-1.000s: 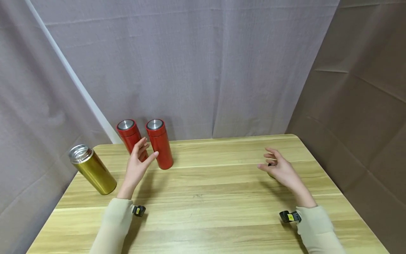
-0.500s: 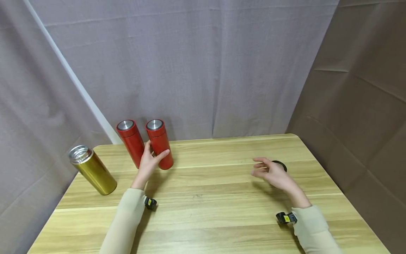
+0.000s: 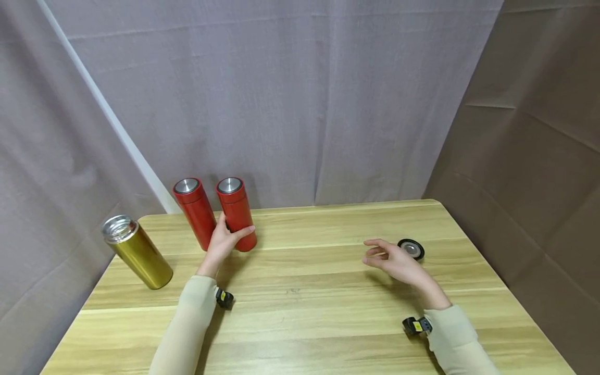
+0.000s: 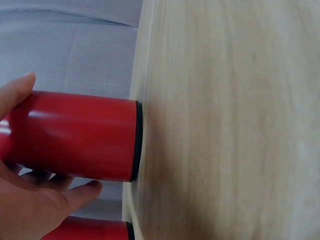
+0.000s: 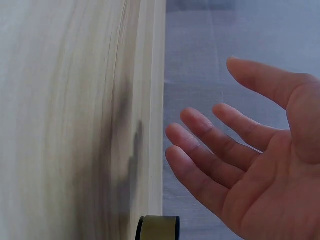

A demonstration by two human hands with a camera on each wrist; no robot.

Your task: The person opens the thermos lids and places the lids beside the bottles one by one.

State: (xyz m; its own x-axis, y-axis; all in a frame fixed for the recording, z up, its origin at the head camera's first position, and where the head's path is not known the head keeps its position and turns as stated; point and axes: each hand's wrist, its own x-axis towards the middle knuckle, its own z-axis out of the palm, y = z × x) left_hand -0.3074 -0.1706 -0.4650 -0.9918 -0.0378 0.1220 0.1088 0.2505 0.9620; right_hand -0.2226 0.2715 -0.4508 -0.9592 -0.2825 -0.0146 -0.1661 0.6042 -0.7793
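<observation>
My left hand (image 3: 223, 244) grips the right-hand red thermos (image 3: 234, 203) low on its body. The thumb crosses its front while the other fingers pass behind it, between the two bottles. In the left wrist view, this thermos (image 4: 82, 137) stands with its black-rimmed base on the table. Just left of it is a second red thermos (image 3: 193, 208), also upright with a silver-topped lid. My right hand (image 3: 396, 262) hovers above the table, fingers loosely bent and holding nothing. Behind it lies a round lid (image 3: 411, 249), underside up; the right wrist view shows its gold side (image 5: 159, 228).
A gold thermos (image 3: 140, 258) stands lidless at the left, its silver mouth exposed. The wooden table (image 3: 300, 312) ends at a grey curtain (image 3: 281, 104) behind, and a brown cloth (image 3: 529, 182) hangs on the right.
My left hand has moved right and closed around the right-hand red thermos. My right hand has drifted left and nearer, uncovering the lid. The bottles have stayed in place.
</observation>
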